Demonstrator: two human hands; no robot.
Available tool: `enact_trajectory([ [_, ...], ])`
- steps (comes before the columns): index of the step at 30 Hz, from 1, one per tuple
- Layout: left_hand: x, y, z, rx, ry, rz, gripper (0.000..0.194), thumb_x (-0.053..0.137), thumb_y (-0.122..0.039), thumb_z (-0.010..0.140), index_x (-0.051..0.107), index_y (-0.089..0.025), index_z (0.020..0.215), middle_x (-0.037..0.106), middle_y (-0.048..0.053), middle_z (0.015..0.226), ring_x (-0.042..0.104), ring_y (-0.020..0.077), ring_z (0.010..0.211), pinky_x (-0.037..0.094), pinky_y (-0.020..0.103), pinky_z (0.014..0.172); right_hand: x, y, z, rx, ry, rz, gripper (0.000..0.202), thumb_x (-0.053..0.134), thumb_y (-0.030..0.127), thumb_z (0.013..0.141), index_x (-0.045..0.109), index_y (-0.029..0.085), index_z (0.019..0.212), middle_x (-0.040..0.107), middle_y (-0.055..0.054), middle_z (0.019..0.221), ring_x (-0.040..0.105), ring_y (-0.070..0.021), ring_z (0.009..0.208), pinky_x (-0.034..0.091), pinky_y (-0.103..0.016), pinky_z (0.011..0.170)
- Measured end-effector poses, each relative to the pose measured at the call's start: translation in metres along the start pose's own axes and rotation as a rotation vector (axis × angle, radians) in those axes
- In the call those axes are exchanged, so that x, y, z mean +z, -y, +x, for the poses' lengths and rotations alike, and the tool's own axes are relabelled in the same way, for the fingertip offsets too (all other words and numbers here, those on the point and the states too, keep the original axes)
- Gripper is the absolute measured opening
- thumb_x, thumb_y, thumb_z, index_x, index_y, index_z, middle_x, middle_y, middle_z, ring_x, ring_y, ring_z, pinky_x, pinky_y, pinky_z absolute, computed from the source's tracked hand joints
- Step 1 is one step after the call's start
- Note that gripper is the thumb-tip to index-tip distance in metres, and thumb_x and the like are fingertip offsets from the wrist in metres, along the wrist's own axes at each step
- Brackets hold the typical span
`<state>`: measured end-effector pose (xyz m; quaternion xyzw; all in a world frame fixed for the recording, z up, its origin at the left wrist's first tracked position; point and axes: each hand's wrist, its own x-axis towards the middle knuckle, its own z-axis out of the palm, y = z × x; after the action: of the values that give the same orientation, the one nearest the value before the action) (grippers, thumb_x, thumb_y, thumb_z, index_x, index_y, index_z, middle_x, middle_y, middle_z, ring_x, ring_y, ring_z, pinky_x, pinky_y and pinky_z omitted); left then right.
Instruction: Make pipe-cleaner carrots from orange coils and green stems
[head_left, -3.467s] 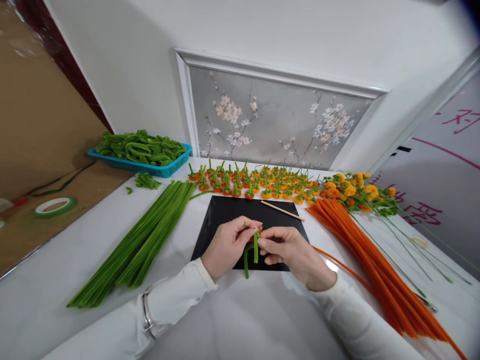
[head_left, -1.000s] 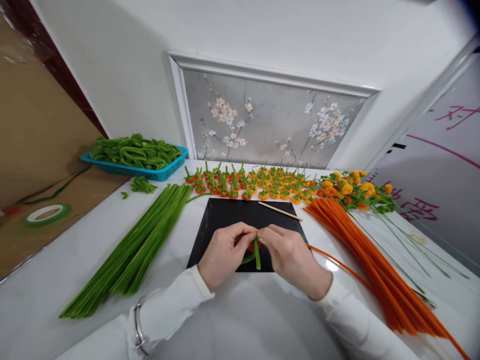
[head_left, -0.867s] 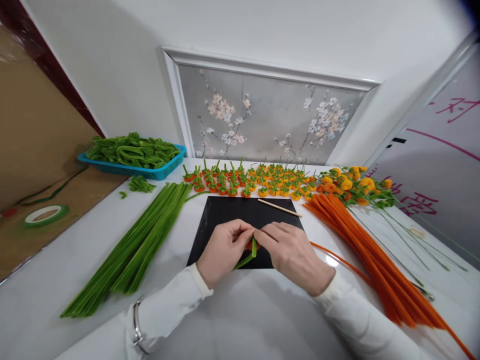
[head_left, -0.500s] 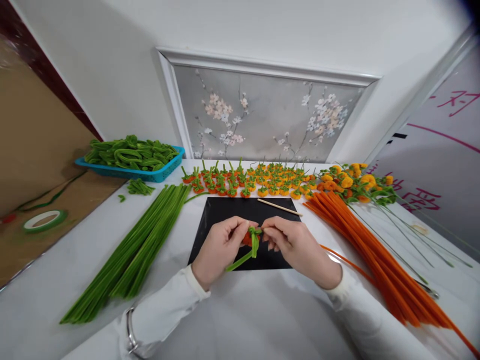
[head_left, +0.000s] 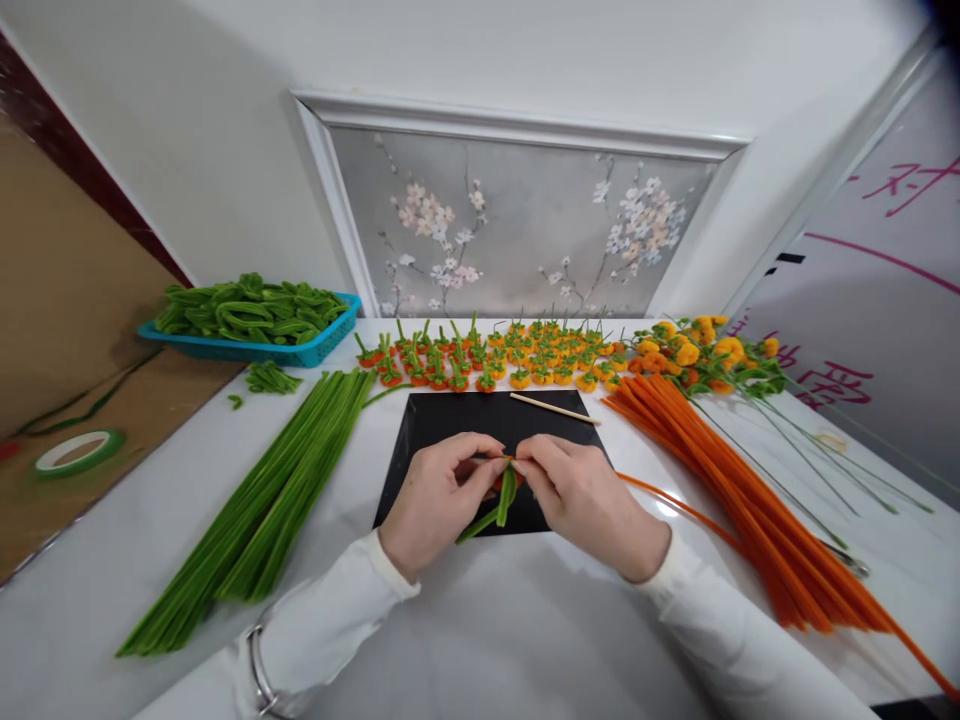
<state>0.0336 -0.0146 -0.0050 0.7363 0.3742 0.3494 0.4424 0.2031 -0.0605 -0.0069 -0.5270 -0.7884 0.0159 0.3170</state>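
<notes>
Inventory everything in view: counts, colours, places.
Table: one, white, foreground.
Brown surface: one, brown, far left.
Board: one, black, centre.
Stick: one, pale, on board.
Held piece: one, orange-green, over board.
Flower heads: dozens, orange and yellow, behind board.
Stemmed flowers: several, yellow and orange, back right.
Green strips: one bundle, green, left.
Orange strips: one bundle, orange, right.
Basket: one, blue, back left.
Looped pieces: many, green, in basket.
Short pieces: pile, green, before basket.
Tape roll: one, green-white, on brown surface.
Framed panel: one, grey floral, back.
Writing: some, red, far right.
Metal object: one, silver, right.
Sleeves: two, white, bottom.
Left hand, right hand: one each, bare, at held piece.
</notes>
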Motion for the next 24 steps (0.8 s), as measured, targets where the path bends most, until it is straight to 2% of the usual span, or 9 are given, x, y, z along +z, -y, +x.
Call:
enact_trajectory([
  [7,0.004,-0.004,0.001,-0.124,-0.067,-0.157,0.016,0.061,-0.029,0.077,0.063,-0.013,0.077,0.066,0.006,0.081,0.059,0.0145,0.070,0.050,0.025,0.065,0.007,0.013,-0.004,-0.106,0.026,-0.341,0.014,0.040,0.013,0.092,0.053,0.016,0.086,0.057,-0.005,0.075,0.054,-0.0156,0.060,0.030,-0.027,0.048],
  [10,0.007,-0.004,0.002,-0.220,-0.118,-0.323,0.018,0.064,-0.028,0.074,0.062,-0.011,0.070,0.063,0.006,0.092,0.058,0.0115,0.070,0.050,0.023,0.067,0.010,0.015,-0.003,-0.100,0.007,-0.339,0.015,0.040,0.012,0.092,0.053,0.017,0.086,0.058,-0.005,0.075,0.055,-0.0152,0.061,0.032,-0.026,0.049],
  [13,0.010,-0.006,0.000,-0.319,-0.146,-0.479,0.020,0.066,-0.029,0.073,0.060,-0.011,0.067,0.062,0.006,0.098,0.059,0.0112,0.076,0.051,0.023,0.074,0.011,0.012,-0.002,-0.043,-0.014,-0.216,0.016,0.038,0.017,0.094,0.053,0.017,0.089,0.060,-0.006,0.078,0.058,-0.0160,0.065,0.037,-0.025,0.052],
  [17,0.005,-0.014,-0.001,-0.357,-0.019,-0.590,0.027,0.062,-0.038,0.079,0.060,-0.012,0.076,0.064,0.007,0.092,0.062,0.0148,0.084,0.053,0.028,0.079,0.008,0.004,0.001,0.087,0.004,0.132,0.015,0.038,0.020,0.095,0.052,0.018,0.087,0.060,-0.002,0.073,0.059,-0.0128,0.061,0.043,-0.023,0.057],
  [19,-0.001,-0.018,0.000,-0.400,0.027,-0.571,0.032,0.056,-0.047,0.082,0.057,-0.015,0.085,0.064,0.006,0.091,0.064,0.0173,0.084,0.055,0.032,0.072,0.005,-0.001,0.001,0.128,0.046,0.260,0.016,0.039,0.020,0.095,0.050,0.019,0.083,0.060,0.000,0.069,0.059,-0.0106,0.057,0.043,-0.020,0.056],
  [22,-0.009,-0.019,0.003,-0.444,0.106,-0.479,0.034,0.061,-0.044,0.079,0.054,-0.020,0.102,0.066,0.004,0.089,0.065,0.0176,0.083,0.056,0.030,0.065,0.002,-0.005,0.002,0.134,0.078,0.279,0.015,0.040,0.020,0.094,0.049,0.020,0.081,0.059,0.002,0.066,0.058,-0.0110,0.057,0.042,-0.020,0.055],
  [24,-0.010,-0.016,0.004,-0.444,0.179,-0.413,0.033,0.067,-0.037,0.076,0.058,-0.017,0.101,0.067,0.003,0.084,0.065,0.0160,0.081,0.055,0.027,0.067,0.001,-0.006,0.001,0.097,0.105,0.217,0.014,0.041,0.018,0.093,0.050,0.020,0.082,0.058,0.001,0.066,0.058,-0.0121,0.060,0.041,-0.021,0.057],
])
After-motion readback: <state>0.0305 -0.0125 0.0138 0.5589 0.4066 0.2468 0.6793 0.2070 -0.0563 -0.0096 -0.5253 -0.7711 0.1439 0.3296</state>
